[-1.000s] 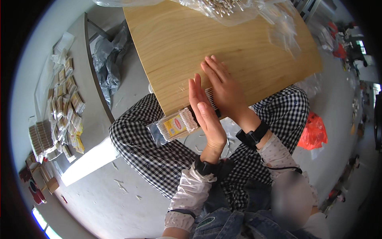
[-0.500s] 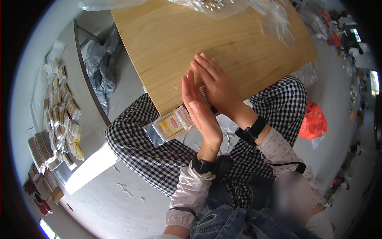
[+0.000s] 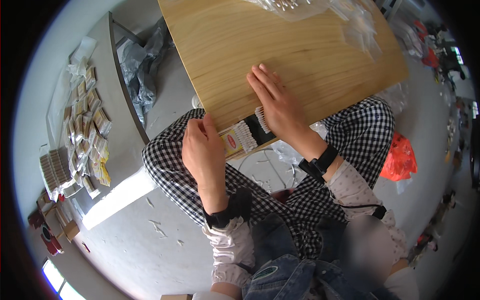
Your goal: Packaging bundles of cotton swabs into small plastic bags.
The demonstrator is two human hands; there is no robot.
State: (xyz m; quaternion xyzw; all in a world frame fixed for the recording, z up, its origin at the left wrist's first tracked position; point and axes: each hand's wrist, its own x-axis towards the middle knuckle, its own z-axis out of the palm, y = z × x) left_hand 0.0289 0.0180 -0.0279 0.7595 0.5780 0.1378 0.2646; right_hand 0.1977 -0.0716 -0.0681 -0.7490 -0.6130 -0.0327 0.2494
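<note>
A pack of cotton swabs [image 3: 243, 137] with a yellow label and a red oval lies at the table's near edge. Its white tips face right, and its left end is hidden behind my left hand [image 3: 204, 152], whose fingers are curled around that end. My right hand [image 3: 282, 110] rests with fingers stretched out over the wooden tabletop. Beside its palm shows a row of loose cotton swabs [image 3: 261, 120], the rest covered by the hand. A dark strip [image 3: 258, 132] separates the row from the pack.
The wooden table [image 3: 225, 55] stands over my crossed legs. A clear bag of swabs [image 3: 295, 6] lies at its far edge. Many small packs [image 3: 87, 122] are heaped on the grey surface at left. A red plastic bag [image 3: 399, 157] sits on the floor at right.
My left hand has left its place against my right hand and moved left onto the pack's end. The pack now sits more to the right, and the swab row shows better.
</note>
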